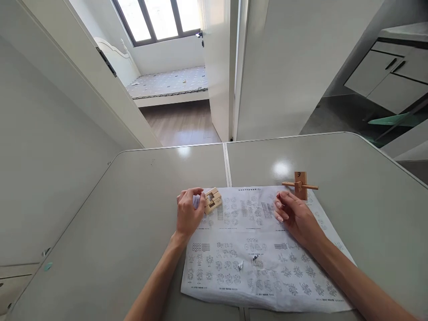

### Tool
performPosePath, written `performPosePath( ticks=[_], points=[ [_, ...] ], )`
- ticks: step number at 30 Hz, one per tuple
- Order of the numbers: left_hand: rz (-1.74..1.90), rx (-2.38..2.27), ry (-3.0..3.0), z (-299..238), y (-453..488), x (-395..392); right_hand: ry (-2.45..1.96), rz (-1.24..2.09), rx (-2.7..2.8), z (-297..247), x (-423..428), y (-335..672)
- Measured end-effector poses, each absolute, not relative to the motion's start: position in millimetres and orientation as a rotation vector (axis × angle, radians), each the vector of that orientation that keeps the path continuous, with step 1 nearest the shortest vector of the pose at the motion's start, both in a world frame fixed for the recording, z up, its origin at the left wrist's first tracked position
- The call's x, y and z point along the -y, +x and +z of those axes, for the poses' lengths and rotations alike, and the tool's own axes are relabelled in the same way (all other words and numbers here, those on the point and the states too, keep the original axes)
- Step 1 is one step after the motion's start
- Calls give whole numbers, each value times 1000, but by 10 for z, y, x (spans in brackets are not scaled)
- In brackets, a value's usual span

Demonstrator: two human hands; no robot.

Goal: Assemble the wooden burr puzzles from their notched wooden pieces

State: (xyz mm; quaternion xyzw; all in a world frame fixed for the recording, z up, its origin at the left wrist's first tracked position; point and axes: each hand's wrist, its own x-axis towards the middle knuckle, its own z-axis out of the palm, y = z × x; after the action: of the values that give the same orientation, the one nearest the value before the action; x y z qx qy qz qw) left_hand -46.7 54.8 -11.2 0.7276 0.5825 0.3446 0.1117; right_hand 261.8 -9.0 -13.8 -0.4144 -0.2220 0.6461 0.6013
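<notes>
Bright window [150, 20] blown out; glare spots on the tabletop [174, 171].

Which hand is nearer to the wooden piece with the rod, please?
Right: the right hand is just below that wooden piece in the picture; the left hand is farther left, beside pale wooden blocks.

A bed [167, 83] and, seemingly, kitchen cabinets [401, 87] mark a home.

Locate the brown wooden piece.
In the head view, the brown wooden piece is right of centre, at the far right corner of the sheet, just beyond the right hand.
</notes>
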Motion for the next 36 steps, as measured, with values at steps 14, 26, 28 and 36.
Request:
performPosePath(
  ticks=[14, 26, 28, 36],
  points=[
    [854, -1285, 2360, -82, -257, -348, -1147, 1378, 1094, -117, 203, 2471],
    [639, -1146, 2343, -53, -192, -234, -1188, 771, 1971, -202, 261, 2414],
    [610, -1148, 2357, -72, -197, -244, -1207, 721, 2051, -218, 258, 2414],
    [652, -1077, 2230, -67, -197, -268, -1240, 695, 2116, -219, 266, 2396]
  ],
)
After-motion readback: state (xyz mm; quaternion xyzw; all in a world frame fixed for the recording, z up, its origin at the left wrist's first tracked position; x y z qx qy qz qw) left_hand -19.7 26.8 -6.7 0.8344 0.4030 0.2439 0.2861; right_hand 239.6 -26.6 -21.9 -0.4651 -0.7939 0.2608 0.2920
